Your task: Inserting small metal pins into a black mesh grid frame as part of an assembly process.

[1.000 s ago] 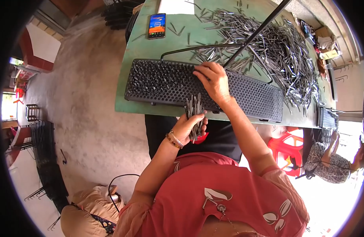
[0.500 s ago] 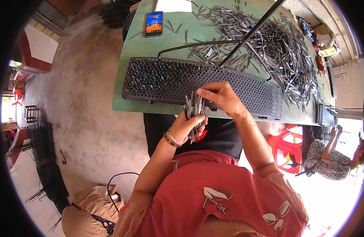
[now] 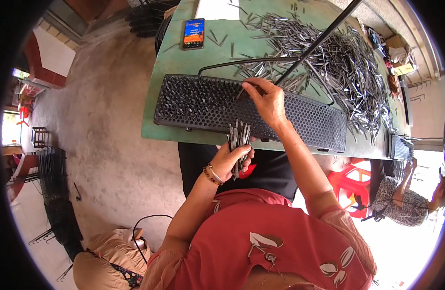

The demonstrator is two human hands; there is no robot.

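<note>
Gripping a bundle of metal strips (image 3: 239, 135) with the left hand (image 3: 227, 159) at frame centre. Apparently pinching a single strip (image 3: 240, 92) with the right hand (image 3: 270, 102), higher up, over the perforated black panel (image 3: 309, 116). Advisably aligning squarely with one vacant hole, avoiding knocking the standing strips (image 3: 184, 96) at panel left. Also noting a loose heap (image 3: 338, 67) at upper right and a phone (image 3: 193, 34) at upper left on the green table (image 3: 176, 60), plus a black rod (image 3: 327, 32) crossing diagonally beyond the right hand, possibly hampering reach.
</note>
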